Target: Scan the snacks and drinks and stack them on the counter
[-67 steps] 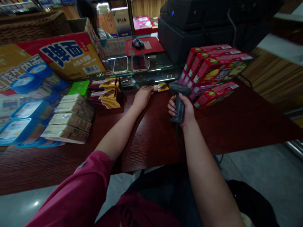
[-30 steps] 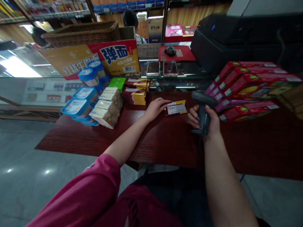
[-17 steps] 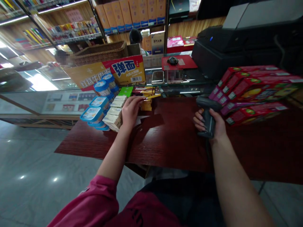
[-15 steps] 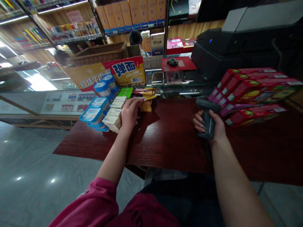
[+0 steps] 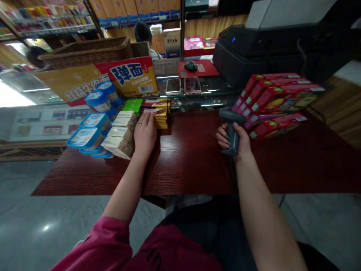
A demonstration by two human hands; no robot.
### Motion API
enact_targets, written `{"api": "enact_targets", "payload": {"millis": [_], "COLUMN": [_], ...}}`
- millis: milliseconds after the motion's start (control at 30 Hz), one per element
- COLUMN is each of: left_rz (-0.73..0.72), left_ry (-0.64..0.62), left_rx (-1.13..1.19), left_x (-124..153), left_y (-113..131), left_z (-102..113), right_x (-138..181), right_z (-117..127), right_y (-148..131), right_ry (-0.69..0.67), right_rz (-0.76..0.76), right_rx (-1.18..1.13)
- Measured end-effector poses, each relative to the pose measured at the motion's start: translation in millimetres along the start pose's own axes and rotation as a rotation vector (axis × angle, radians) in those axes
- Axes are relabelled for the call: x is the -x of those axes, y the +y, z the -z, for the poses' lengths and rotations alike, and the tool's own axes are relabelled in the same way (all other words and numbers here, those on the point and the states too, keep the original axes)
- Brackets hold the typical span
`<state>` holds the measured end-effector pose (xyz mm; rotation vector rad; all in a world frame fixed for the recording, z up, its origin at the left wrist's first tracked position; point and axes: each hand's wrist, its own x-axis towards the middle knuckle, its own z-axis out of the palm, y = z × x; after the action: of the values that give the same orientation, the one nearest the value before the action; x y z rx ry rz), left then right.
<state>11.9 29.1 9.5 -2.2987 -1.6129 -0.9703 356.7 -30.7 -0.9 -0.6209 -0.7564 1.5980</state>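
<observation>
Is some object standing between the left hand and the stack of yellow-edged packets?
Nothing visible stands between them: the left hand reaches over the left end of the packet stack and appears to touch it. The pale cartons are on the hand's left, not between.

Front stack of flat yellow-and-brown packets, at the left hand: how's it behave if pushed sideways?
The front packet stack would probably shear: thin layers, no band visible. Rolling seems unlikely, given flat faces. Toppling looks unlikely; it sits low.
</observation>
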Motion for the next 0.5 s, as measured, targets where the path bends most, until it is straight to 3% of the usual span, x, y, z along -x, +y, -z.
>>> {"api": "enact_targets", "payload": {"millis": [100,200,333,433,500], "left_rz": [0.005,-0.03,-0.182,-0.3,-0.324], "left_ry": [0.019,0.05,-0.105,-0.264,-0.272], "left_rx": [0.037,0.112,0.335,0.504,0.632], "left_x": [2.1,7.2,15.5,13.9,7.3], "left_y": [1.9,21.2,81.0,137.3,175.2], "left_z": [-1.6,-9.9,-40.3,-77.1,-104.6], "right_x": [-0.6,2.9,27.2,60.2,84.5], "right_z": [1.0,5.3,14.1,23.7,32.4], "right_y": [2.9,7.2,8.2,0.7,-8.2], "right_ry": [0.02,0.056,0.042,0.061,0.103], "right_rz": [-0.01,-0.012,-0.004,0.04,0.084], "right_rx": [-0.033,-0.039,0.004,0.05,0.066]}}
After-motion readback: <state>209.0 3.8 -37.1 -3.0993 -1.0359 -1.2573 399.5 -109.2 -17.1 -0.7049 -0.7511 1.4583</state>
